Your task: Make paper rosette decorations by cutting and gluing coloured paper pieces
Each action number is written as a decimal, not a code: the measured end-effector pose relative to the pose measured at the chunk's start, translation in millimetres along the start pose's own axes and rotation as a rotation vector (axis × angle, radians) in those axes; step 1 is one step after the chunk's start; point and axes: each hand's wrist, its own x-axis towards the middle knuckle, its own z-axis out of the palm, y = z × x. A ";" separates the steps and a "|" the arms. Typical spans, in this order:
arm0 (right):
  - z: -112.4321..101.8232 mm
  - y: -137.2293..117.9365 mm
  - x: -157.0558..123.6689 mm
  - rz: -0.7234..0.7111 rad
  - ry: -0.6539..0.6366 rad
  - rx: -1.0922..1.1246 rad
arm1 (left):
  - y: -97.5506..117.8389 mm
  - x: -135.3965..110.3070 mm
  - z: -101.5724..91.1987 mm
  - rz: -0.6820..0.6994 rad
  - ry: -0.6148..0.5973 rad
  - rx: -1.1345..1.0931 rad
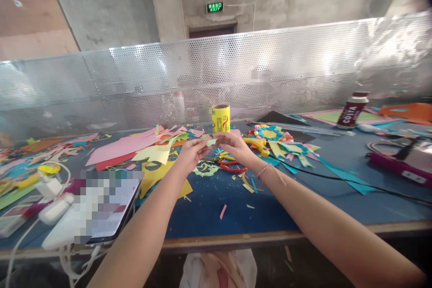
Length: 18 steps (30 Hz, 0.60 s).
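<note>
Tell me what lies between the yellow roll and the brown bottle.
Head view: between yellow roll and bottle lie a colourful paper flower and a dark sheet.

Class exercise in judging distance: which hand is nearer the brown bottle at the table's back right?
Right. The right hand is left of the brown bottle, nearer the person; the left hand, sharing a paper scrap, is farther left.

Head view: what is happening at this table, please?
A person holds a small pale paper piece between the left hand and the right hand, above a blue table. Coloured paper scraps lie scattered over it, and a yellow roll stands just behind the hands.
</note>
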 end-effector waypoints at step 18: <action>5.0 8.2 3.3 0.172 0.124 0.023 | -6.1 -0.3 2.9 0.110 -0.039 0.166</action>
